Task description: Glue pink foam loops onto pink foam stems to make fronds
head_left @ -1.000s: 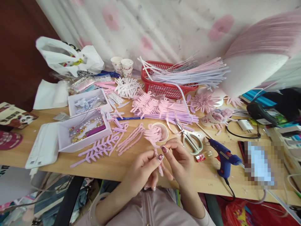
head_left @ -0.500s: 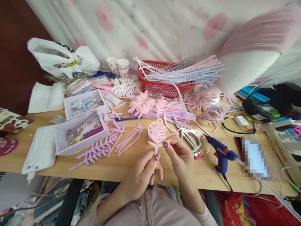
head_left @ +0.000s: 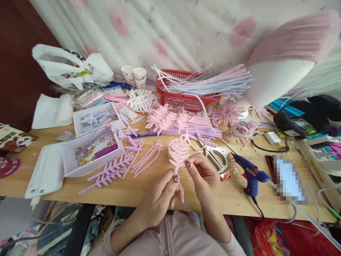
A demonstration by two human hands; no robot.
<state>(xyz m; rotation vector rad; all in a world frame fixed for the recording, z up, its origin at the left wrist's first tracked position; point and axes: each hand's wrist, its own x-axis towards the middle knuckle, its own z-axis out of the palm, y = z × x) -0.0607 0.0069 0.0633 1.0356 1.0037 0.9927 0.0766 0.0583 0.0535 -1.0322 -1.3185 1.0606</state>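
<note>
My left hand (head_left: 157,201) is closed around the stem of a pink pipe-cleaner leaf (head_left: 179,151), which points away from me with a small loop at its tip. Thumb and fingers of my right hand (head_left: 205,177) are pinched at the leaf's lower right edge, on one of its side branches. A white paper cup stands behind the leaf, mostly hidden by it. Left of my hands lie twisted pink pipe-cleaner strands (head_left: 147,159) and lilac branched stems (head_left: 112,167). Green-handled scissors (head_left: 217,158) rest just beyond my right hand.
A blue glue gun (head_left: 250,174) and a phone (head_left: 289,179) lie to the right. Farther back are finished pink leaves (head_left: 165,117) and a red basket (head_left: 183,101) of pipe cleaners. White boxes (head_left: 90,169) with beads stand at left, near a white power bank (head_left: 45,170).
The leaf has tilted slightly, its looped tip shifting a little to the right. Its lowest branches now lie closer to the others. Both hands keep nearly the same place.
</note>
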